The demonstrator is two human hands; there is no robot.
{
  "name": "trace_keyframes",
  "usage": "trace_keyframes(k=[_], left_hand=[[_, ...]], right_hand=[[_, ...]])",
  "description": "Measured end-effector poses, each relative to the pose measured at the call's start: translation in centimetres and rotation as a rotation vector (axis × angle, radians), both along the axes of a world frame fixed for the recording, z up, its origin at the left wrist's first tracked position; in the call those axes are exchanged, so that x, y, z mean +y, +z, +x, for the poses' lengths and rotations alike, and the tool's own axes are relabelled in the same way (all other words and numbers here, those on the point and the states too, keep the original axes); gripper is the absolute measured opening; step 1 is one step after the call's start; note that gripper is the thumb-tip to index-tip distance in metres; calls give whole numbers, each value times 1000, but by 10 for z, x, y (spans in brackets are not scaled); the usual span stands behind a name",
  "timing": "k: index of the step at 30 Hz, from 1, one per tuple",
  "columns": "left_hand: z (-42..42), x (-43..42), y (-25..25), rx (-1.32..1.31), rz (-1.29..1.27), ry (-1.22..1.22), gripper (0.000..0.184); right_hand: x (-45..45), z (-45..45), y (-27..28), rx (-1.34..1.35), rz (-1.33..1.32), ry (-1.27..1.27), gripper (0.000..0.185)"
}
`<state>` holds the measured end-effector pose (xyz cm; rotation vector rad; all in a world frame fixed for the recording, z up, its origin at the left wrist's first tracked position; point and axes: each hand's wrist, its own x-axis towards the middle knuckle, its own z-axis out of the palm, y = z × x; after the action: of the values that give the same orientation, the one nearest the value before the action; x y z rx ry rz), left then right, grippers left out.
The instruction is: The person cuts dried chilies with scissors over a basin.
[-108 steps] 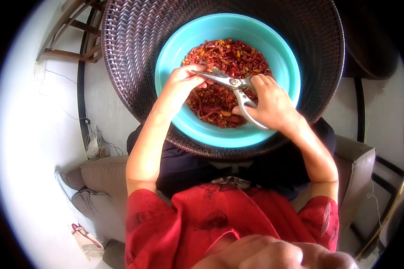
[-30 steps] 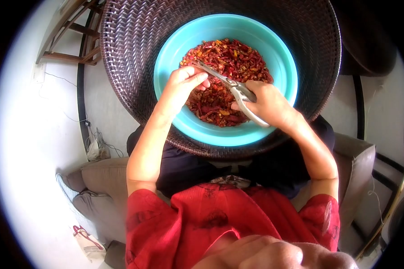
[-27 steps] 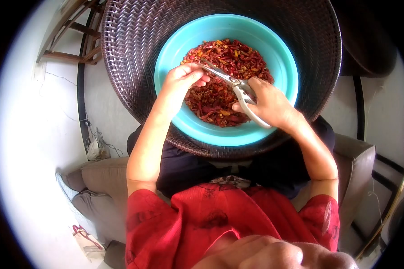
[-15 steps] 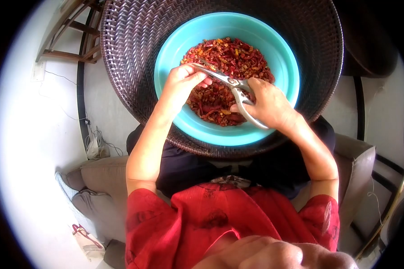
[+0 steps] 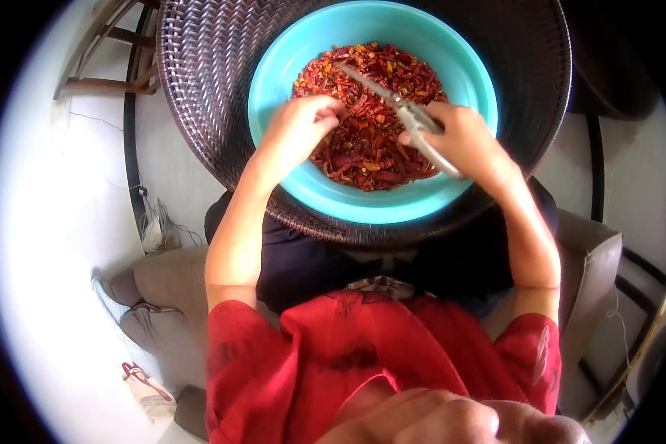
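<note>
Dried red chilies (image 5: 374,111), many of them cut into pieces with some yellow bits, fill the bottom of a turquoise basin (image 5: 370,211). My right hand (image 5: 470,144) is wrapped round the handles of a pair of scissors (image 5: 413,117). Their blades look closed and point up and left over the chilies. Over the basin's left side, my left hand (image 5: 297,127) is closed with its fingertips curled together. Whatever it may hold is too small or hidden to make out. The scissors' blades are apart from the left hand.
The basin sits on a dark brown woven wicker piece (image 5: 207,89) in front of my knees. A grey-brown sofa (image 5: 170,285) is under me. At the upper left is a wooden rack (image 5: 100,83), and cables (image 5: 163,222) hang by the wall.
The scissors have moved away from my left fingertips, and their blades have come together. My right hand has shifted slightly right. The basin and wicker sit a little higher in view.
</note>
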<state>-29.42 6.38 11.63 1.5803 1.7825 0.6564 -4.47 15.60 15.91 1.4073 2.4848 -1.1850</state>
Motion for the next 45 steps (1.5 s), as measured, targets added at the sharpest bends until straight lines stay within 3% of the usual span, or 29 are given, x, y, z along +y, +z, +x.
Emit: trace_keyframes(k=[5,8,16,18,19,22,27,33,39,45], left_hand=[[8,-9,-3,204,-208,-489,30],[21,-13,-3,252,-360,-542,37],[23,-10,2,187,-317,-655,30],[15,-6,5,-134,-295,-326,27],[8,-2,1,-200,-227,-264,29],[4,1,19,-721,-115,21,33],[-1,2,13,-998,-118,194,30],[2,3,13,-849,51,213,28],[-4,4,4,-811,26,256,24],[2,5,6,-895,84,304,29]], right_hand=[[15,7,-3,-15,75,-65,54],[16,8,-10,-6,122,-62,56],[13,4,-16,22,126,-47,57],[15,5,-10,60,56,-67,58],[15,6,-7,99,-15,-84,59],[14,8,-5,234,-92,-84,62],[12,9,-5,261,-236,-38,61],[10,9,-6,283,-241,22,61],[7,10,-3,279,-248,92,61],[9,10,-5,229,-220,75,63]])
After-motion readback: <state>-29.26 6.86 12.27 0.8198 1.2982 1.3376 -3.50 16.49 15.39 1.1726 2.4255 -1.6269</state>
